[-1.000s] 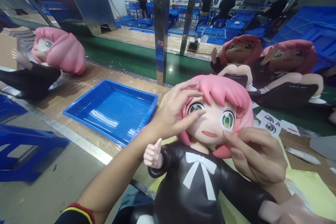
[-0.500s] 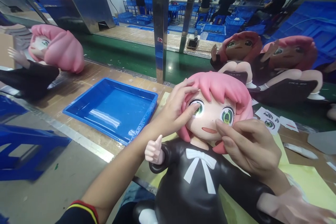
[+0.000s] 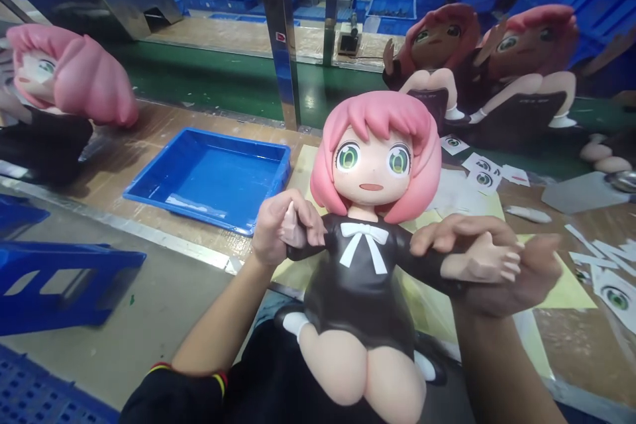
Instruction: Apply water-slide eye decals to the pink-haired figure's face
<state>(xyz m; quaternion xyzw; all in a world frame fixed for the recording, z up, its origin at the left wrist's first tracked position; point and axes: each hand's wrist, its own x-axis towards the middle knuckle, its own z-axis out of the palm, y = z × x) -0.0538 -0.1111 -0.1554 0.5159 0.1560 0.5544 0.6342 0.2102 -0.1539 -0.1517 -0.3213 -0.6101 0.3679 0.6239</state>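
At the centre of the view, a pink-haired doll (image 3: pixel 370 225) in a black dress sits upright at the near edge of a workbench (image 3: pixel 149 146), facing the camera, arms spread wide. Left hand (image 3: pixel 278 228) is closed around the doll's raised fist; right hand (image 3: pixel 501 271) cups under the doll's other arm, fingers curled over it. Just left sits a blue tray (image 3: pixel 211 175). Eye stickers (image 3: pixel 479 172) lie behind on the right, and similar dolls (image 3: pixel 497 73) lie beyond them.

Blue tray (image 3: pixel 211 175) sits on the wooden bench left of centre, another pink-haired doll (image 3: pixel 54 89) lies far left, two more dolls (image 3: pixel 477 59) rest beyond the green conveyor belt (image 3: pixel 213 83) — eye decal sheets (image 3: pixel 484 172) scattered at right, blue stool (image 3: pixel 59 281) lower left.
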